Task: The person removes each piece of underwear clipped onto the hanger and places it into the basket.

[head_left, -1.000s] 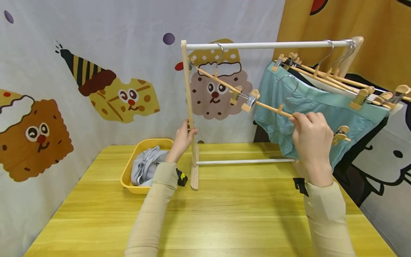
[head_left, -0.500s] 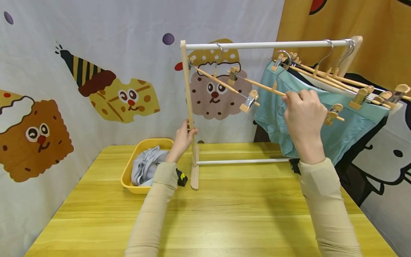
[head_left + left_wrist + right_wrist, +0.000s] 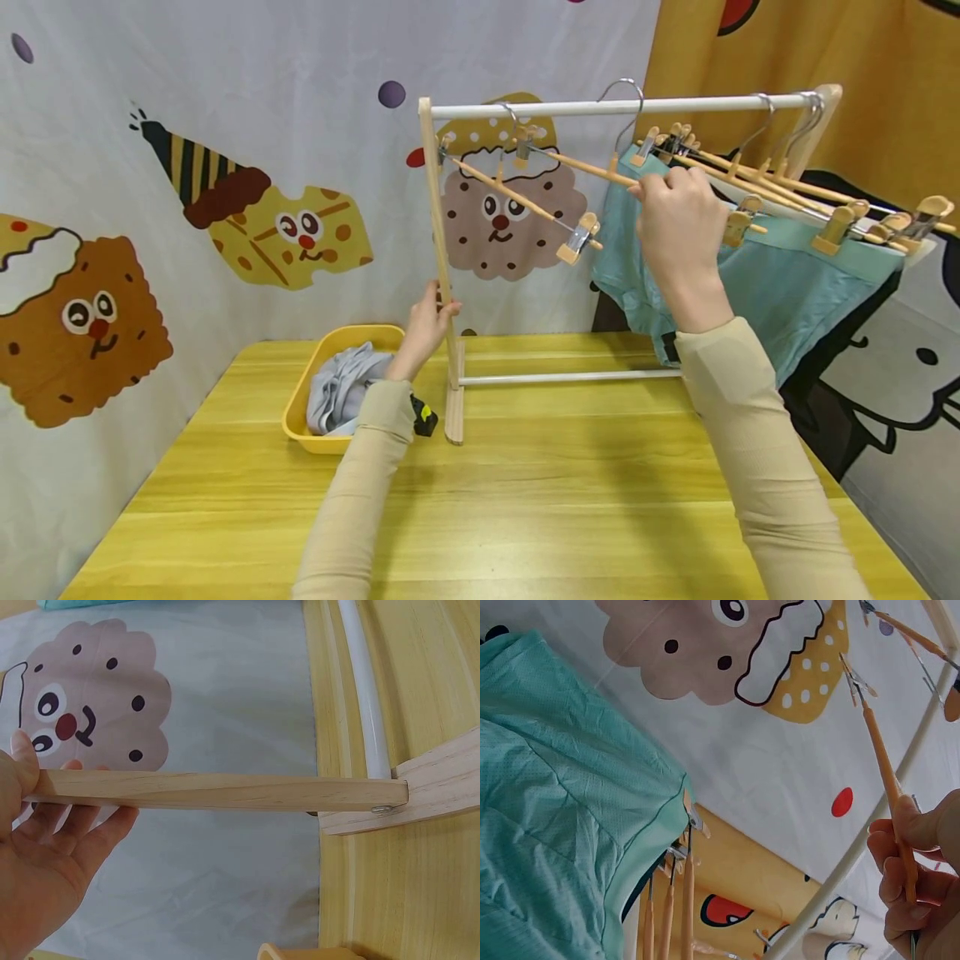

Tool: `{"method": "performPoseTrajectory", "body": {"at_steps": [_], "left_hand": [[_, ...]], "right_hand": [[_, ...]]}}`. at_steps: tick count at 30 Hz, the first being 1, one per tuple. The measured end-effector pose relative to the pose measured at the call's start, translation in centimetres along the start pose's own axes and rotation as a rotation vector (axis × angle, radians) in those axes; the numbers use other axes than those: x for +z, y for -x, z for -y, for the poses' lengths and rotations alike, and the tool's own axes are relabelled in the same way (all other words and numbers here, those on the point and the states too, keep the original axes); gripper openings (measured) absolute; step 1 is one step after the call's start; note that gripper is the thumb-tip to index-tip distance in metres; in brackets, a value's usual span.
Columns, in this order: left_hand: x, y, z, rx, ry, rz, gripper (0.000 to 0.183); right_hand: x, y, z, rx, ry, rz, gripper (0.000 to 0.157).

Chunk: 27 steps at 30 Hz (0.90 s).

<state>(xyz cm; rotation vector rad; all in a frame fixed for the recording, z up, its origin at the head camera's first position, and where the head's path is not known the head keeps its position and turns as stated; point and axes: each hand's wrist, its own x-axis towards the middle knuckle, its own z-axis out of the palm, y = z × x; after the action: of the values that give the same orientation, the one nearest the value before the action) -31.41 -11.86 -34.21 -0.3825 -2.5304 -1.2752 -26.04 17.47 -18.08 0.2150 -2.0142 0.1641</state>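
Note:
My right hand (image 3: pixel 682 233) grips the wooden bar of a clip hanger (image 3: pixel 581 169), raised beside the rack. Its metal hook stands at the height of the rack's white top rail (image 3: pixel 510 109) and overlaps it in the head view. Nothing hangs from its clips. In the right wrist view, fingers (image 3: pixel 892 881) curl round the bar. With thumb and fingers, my left hand (image 3: pixel 427 329) holds the rack's left wooden post (image 3: pixel 225 790). Behind the right hand, teal underpants (image 3: pixel 630 233) hang clipped to a hanger at the rack's right end.
Another bare clip hanger (image 3: pixel 510 190) hangs at the rail's left end. Several hangers (image 3: pixel 765 177) crowd the right end. A yellow basin (image 3: pixel 294 408) with grey cloth (image 3: pixel 337 392) inside stands left of the rack on the wooden table (image 3: pixel 525 517).
My right hand has moved up and left with the clip hanger, bringing its hook from in front of the underpants up to the rail. My left hand has stayed on the post.

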Motion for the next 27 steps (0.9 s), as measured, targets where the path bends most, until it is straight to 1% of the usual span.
{"method": "performPoseTrajectory", "body": {"at_steps": [6, 11, 14, 19, 27], "left_hand": [[0.0, 0.0, 0.1, -0.002, 0.001, -0.002, 0.040], [0.0, 0.0, 0.0, -0.002, 0.007, -0.003, 0.039], [0.1, 0.0, -0.1, -0.013, 0.012, -0.001, 0.039], [0.1, 0.0, -0.1, -0.034, 0.032, 0.004, 0.040], [0.0, 0.0, -0.1, -0.019, 0.040, -0.002, 0.038]], "right_hand": [[0.9, -0.9, 0.7, -0.001, -0.001, 0.059, 0.031], [1.4, -1.0, 1.3, 0.001, -0.023, 0.111, 0.031], [1.7, -0.9, 1.6, -0.004, -0.041, 0.128, 0.032], [2.1, -0.7, 1.9, -0.024, -0.047, 0.130, 0.032], [2.5, -0.4, 2.8, -0.055, -0.092, 0.100, 0.028]]}}
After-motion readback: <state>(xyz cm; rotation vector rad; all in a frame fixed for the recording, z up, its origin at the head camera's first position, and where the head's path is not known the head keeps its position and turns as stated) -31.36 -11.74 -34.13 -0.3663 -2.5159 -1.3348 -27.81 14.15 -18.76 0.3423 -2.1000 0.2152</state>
